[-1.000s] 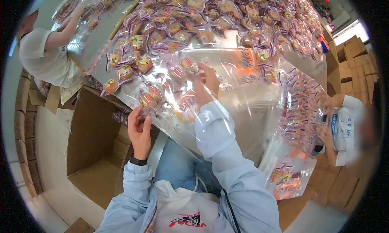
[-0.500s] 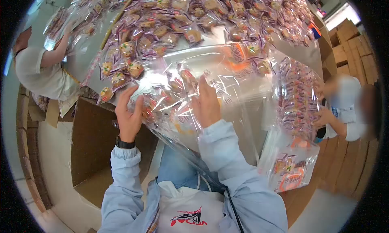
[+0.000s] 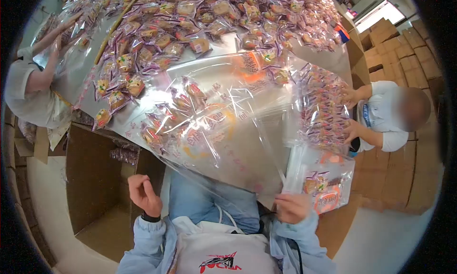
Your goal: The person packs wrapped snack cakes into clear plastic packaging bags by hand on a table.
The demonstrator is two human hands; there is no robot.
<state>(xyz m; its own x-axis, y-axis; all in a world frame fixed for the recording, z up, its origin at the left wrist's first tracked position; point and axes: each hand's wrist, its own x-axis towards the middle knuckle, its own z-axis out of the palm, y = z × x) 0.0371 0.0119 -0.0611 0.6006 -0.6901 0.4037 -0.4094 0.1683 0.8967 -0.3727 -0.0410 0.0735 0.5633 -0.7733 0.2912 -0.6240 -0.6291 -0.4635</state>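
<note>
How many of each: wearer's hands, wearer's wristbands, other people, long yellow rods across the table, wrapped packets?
Hands: 2 (left hand, right hand)
Black wristband: 1
Other people: 2 (left person, right person)
Yellow rod: 1
Packets: too overlapped to count
Total, packets aside: 6

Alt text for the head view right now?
A clear bag with a few wrapped snacks inside lies partly on the table, the right hand at its near edge, the left hand off it by an open cardboard box. Beyond lies a heap of similar packets; at right, a person handles a packed bag.
</note>
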